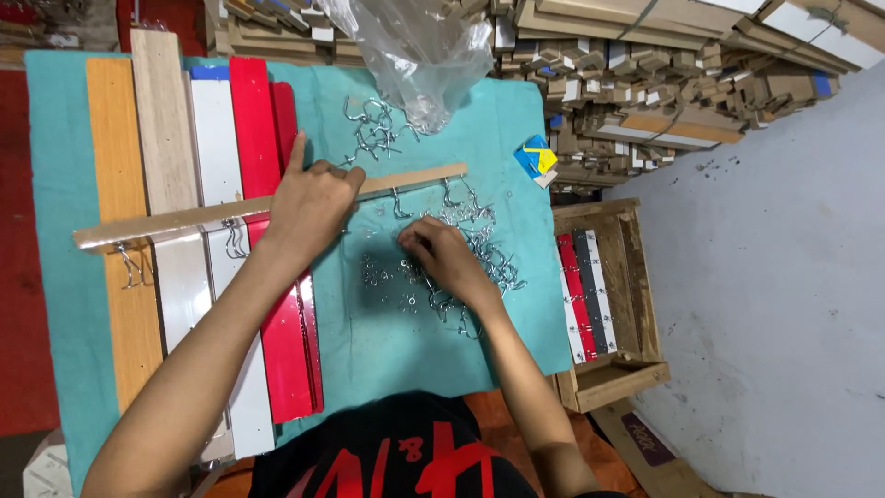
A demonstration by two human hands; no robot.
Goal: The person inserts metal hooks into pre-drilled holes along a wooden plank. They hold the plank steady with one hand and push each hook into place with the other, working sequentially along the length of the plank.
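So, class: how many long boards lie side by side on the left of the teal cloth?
5: orange-wood board, pale wood board, white board, red board, darker red board at the right. More may be hidden underneath.
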